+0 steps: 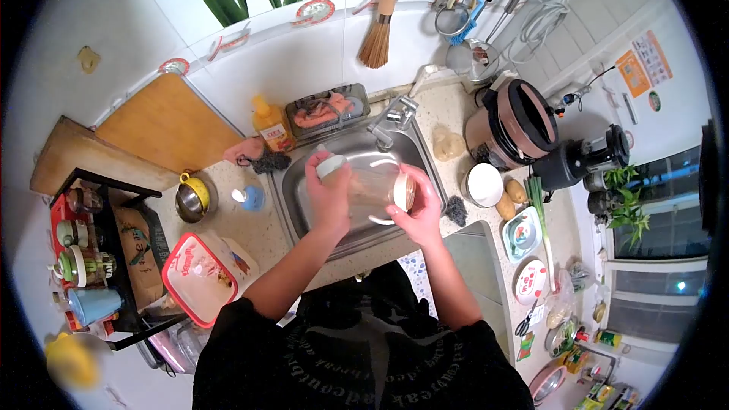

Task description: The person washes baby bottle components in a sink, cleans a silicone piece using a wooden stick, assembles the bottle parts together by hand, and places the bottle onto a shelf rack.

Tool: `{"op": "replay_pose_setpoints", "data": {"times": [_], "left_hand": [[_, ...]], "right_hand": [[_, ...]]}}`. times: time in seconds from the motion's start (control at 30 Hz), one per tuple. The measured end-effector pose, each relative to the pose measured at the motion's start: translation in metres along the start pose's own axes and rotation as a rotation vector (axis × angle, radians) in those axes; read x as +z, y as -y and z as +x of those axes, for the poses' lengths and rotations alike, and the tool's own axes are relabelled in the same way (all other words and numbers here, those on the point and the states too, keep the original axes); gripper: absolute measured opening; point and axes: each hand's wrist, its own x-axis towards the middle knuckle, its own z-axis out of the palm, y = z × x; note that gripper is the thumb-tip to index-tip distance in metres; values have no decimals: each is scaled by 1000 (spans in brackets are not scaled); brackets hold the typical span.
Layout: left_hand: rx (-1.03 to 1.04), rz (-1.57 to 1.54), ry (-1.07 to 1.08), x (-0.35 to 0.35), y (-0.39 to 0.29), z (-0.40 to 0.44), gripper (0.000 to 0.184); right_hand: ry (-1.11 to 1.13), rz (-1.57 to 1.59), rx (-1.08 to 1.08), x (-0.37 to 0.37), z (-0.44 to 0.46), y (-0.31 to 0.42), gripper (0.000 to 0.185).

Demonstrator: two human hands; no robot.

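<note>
Over the steel sink (285, 201) my two hands hold a clear jar (368, 186) on its side. My right hand (422, 212) is wrapped round the jar's right end, where a pale rim shows. At the other end, my left hand (328, 196) grips the jar and a whitish round piece (331, 166), perhaps a lid or a cloth; which one I cannot tell. Behind the jar stands the faucet (393, 123). What is inside the jar cannot be made out.
An orange soap bottle (271, 123) and a wire basket (328, 112) stand behind the sink. Left are a metal bowl (192, 201) and a red-rimmed container (199, 279). Right are a white bowl (484, 184), potatoes (506, 205) and a rice cooker (512, 123).
</note>
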Motion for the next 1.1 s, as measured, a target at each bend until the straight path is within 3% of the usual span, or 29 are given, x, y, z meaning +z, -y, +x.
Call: {"op": "replay_pose_setpoints", "data": {"times": [0.13, 0.43, 0.53, 0.73, 1.1], "left_hand": [[60, 21, 28, 2, -1, -4, 42], [288, 154, -43, 6, 6, -17, 38], [64, -80, -32, 2, 13, -16, 39], [-23, -91, 4, -11, 11, -2, 34], [-7, -23, 21, -7, 10, -1, 37]], "right_hand": [[-54, 163, -95, 5, -1, -2, 68], [-294, -5, -160, 33, -11, -3, 60], [-304, -3, -176, 35, -5, 4, 57], [5, -420, -362, 1, 25, 38, 49], [-139, -364, -291, 5, 3, 7, 46]]}}
